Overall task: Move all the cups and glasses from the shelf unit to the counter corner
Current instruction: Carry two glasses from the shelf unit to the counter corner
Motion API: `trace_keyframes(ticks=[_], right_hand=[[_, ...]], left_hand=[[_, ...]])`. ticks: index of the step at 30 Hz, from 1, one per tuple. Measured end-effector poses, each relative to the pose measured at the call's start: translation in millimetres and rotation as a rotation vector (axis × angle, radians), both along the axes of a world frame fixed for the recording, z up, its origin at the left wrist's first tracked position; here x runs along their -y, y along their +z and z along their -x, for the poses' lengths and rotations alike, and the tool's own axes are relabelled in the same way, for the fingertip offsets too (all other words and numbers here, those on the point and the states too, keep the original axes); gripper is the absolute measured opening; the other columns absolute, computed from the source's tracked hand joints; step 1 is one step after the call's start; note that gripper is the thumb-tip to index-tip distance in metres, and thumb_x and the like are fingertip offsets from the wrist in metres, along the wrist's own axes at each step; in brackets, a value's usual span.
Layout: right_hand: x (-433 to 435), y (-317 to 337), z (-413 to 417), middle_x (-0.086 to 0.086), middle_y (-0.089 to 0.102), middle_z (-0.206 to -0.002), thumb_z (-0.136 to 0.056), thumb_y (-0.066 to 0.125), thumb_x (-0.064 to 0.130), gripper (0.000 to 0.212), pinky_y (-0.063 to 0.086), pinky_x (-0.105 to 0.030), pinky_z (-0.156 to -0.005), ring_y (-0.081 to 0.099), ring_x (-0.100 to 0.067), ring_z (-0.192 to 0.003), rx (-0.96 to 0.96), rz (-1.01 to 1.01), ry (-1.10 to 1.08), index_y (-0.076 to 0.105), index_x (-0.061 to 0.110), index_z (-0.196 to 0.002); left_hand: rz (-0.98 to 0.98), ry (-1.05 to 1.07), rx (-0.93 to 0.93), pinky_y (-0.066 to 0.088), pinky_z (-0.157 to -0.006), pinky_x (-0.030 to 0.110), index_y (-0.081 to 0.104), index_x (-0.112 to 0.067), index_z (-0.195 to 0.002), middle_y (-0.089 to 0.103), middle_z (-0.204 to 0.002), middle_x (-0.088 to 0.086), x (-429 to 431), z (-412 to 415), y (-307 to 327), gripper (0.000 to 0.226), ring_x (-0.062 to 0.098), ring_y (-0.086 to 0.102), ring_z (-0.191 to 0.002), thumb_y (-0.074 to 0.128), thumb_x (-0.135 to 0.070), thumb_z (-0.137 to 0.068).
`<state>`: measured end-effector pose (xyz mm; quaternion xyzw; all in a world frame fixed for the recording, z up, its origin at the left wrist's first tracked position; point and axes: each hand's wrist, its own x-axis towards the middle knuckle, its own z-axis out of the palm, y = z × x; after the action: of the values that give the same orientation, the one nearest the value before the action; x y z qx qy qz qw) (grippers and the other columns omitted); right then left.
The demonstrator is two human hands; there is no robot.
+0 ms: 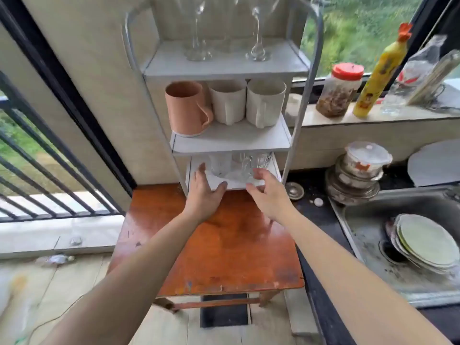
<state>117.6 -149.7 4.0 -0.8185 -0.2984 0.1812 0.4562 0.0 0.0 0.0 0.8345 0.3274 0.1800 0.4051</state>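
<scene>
A white three-tier shelf unit (231, 143) stands on a brown wooden table (224, 245). Its top shelf carries two clear stemmed glasses (199, 33) (258, 36). On the middle shelf stand a terracotta mug (186, 108) and two white mugs (227, 100) (265, 102). Clear glass mugs (239, 165) sit on the bottom shelf, partly hidden by the shelf above. My left hand (204, 195) and my right hand (267, 192) are both open, fingers spread, at the front edge of the bottom shelf, holding nothing.
Right of the table runs a dark counter (313, 210) with a steel sink (373, 220) holding stacked plates (423, 242). Stacked lidded containers (358, 170) stand behind the sink. The sill holds a red-lidded jar (339, 93), a yellow bottle (380, 70) and a clear bottle (413, 73).
</scene>
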Motion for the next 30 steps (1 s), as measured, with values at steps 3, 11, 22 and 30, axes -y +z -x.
trace_keyframes(ticks=[3, 11, 22, 30], right_hand=[[-21.6, -9.9, -3.4, 0.005, 0.055, -0.139, -0.096, 0.062, 0.025, 0.048, 0.05, -0.044, -0.104, 0.063, -0.023, -0.113, -0.103, -0.048, -0.032, 0.048, 0.024, -0.141], [-41.3, -17.1, -12.1, 0.006, 0.056, -0.129, -0.094, 0.058, -0.003, 0.052, 0.058, -0.033, -0.084, 0.065, -0.027, -0.104, -0.268, -0.11, -0.025, 0.045, 0.013, -0.142], [-24.1, -14.4, 1.8, 0.005, 0.059, -0.093, -0.104, 0.045, 0.043, 0.014, 0.06, -0.044, -0.082, 0.065, -0.015, -0.082, -0.352, -0.179, -0.143, 0.053, 0.032, -0.105], [20.1, -17.0, 29.5, 0.002, 0.063, -0.087, -0.103, 0.037, 0.054, 0.039, 0.052, -0.033, -0.073, 0.065, -0.019, -0.082, -0.293, -0.126, -0.228, 0.058, 0.022, -0.101]], left_hand=[[0.065, 0.012, 0.056, 0.033, -0.116, 0.048, 0.014, -0.011, -0.156, 0.028, -0.16, 0.009, -16.9, -20.5, -6.7, 0.089, 0.024, 0.027, -0.147, 0.069, -0.035, -0.09], [0.185, 0.124, 0.115, 0.039, -0.1, 0.029, 0.036, -0.017, -0.142, 0.05, -0.143, 0.003, -44.9, -62.1, -7.4, 0.077, 0.023, 0.047, -0.131, 0.076, -0.043, -0.081], [0.142, 0.166, 0.26, 0.047, -0.098, 0.033, 0.044, -0.023, -0.135, 0.054, -0.132, -0.003, -24.4, -38.8, -2.3, 0.085, 0.016, 0.052, -0.119, 0.088, -0.042, -0.065], [0.09, 0.118, 0.271, 0.027, -0.077, -0.008, 0.045, -0.025, -0.135, 0.041, -0.114, -0.005, 26.2, 6.0, -6.4, 0.081, 0.0, 0.045, -0.094, 0.088, -0.027, -0.066]])
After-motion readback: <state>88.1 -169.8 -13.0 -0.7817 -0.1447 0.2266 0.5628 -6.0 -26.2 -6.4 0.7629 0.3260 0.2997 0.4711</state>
